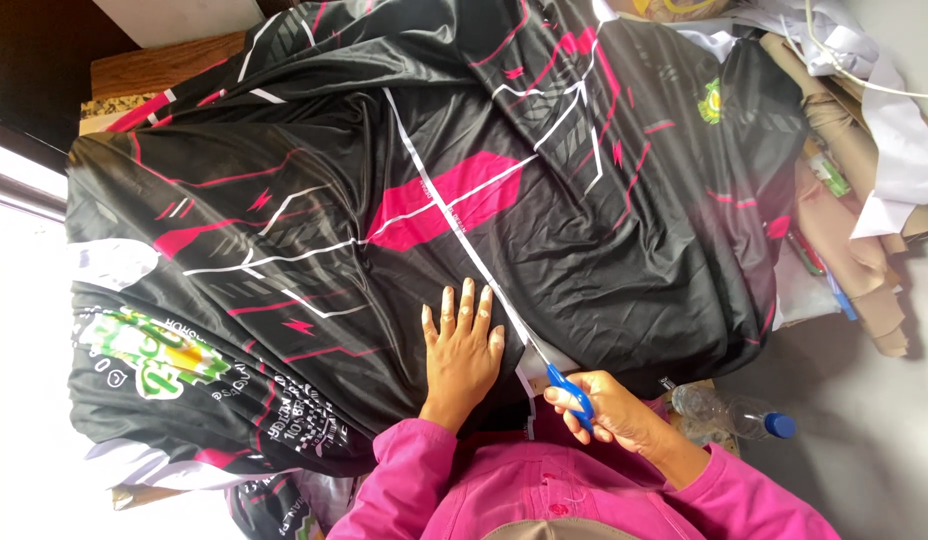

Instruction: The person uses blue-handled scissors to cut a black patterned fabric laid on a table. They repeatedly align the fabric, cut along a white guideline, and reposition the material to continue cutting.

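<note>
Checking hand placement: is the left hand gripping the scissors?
No, the left hand lies flat on the black fabric; the right hand holds the blue-handled scissors.

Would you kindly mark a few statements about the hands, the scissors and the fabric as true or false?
1. The left hand lies flat on the black and pink printed fabric. True.
2. The right hand holds red-handled pliers. False: it holds blue-handled scissors.
3. The scissors' blades point along a white stripe on the fabric. True.
4. A glass jar with a green lid lies beside the right hand. False: it is a clear plastic bottle with a blue cap.
5. The person's sleeves are yellow. False: they are pink.
</note>
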